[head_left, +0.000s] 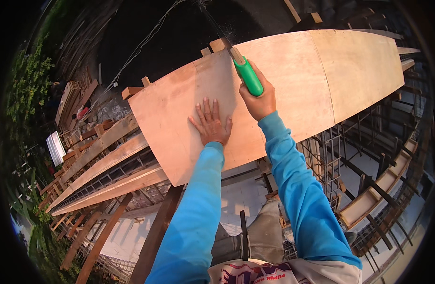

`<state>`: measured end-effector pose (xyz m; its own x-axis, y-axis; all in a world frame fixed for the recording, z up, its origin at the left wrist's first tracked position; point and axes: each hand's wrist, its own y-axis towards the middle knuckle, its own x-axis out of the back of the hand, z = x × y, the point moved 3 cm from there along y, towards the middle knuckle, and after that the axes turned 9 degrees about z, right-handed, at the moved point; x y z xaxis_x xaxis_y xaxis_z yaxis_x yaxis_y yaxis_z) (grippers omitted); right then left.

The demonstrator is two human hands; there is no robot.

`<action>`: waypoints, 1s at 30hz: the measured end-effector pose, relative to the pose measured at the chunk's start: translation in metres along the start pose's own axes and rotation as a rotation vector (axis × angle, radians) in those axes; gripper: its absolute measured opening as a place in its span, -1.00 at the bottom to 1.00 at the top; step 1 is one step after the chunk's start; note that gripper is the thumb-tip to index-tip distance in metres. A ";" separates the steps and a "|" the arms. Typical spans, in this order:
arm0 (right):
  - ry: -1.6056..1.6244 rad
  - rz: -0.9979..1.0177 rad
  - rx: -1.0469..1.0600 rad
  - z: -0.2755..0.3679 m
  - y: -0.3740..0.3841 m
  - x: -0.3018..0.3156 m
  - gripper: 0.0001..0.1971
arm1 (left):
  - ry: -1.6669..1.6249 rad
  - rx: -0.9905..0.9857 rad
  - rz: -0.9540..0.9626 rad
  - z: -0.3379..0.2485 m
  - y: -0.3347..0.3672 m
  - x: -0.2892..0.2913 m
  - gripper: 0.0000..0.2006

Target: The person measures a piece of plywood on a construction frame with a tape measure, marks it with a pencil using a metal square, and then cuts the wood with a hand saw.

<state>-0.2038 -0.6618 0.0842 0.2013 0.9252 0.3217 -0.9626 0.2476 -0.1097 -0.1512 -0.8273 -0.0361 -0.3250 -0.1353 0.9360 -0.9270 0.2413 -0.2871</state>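
Note:
A long plywood sheet [293, 90] lies slantwise in front of me, with seams across its face. My left hand [211, 124] rests flat on it, fingers spread, left of the middle. My right hand [259, 97] is wrapped round the green handle of a handsaw [248, 78] near the sheet's far edge. Its thin blade, seen almost edge-on, points away past that edge, and how far it has cut into the plywood I cannot tell. Fine specks like sawdust hang in the air beside the blade.
Timber pieces [131, 92] poke out beyond the far edge. At left is a long beam form [104, 163] of boards with rebar inside. Steel rebar cages [326, 158] stand below at right, beside a curved wooden form [378, 189]. A dark plank [158, 232] runs beneath me, high over a pale floor.

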 end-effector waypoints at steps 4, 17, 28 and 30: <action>0.015 0.064 -0.143 0.008 -0.048 -0.013 -0.34 | 0.015 0.049 0.086 0.019 -0.010 -0.002 -0.22; 0.055 0.055 -0.078 -0.004 0.023 0.001 -0.34 | 0.021 0.043 0.054 0.003 -0.002 0.002 -0.19; -0.091 0.092 -0.189 0.028 -0.236 0.059 -0.32 | -0.047 0.040 0.061 0.018 -0.012 0.007 -0.22; -0.001 0.064 -0.181 0.001 -0.159 0.025 -0.32 | -0.031 0.044 0.032 0.020 -0.013 0.006 -0.21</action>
<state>-0.0463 -0.6780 0.1106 0.1406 0.9405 0.3094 -0.9252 0.2361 -0.2972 -0.1445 -0.8506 -0.0312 -0.3594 -0.1579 0.9197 -0.9232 0.2037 -0.3258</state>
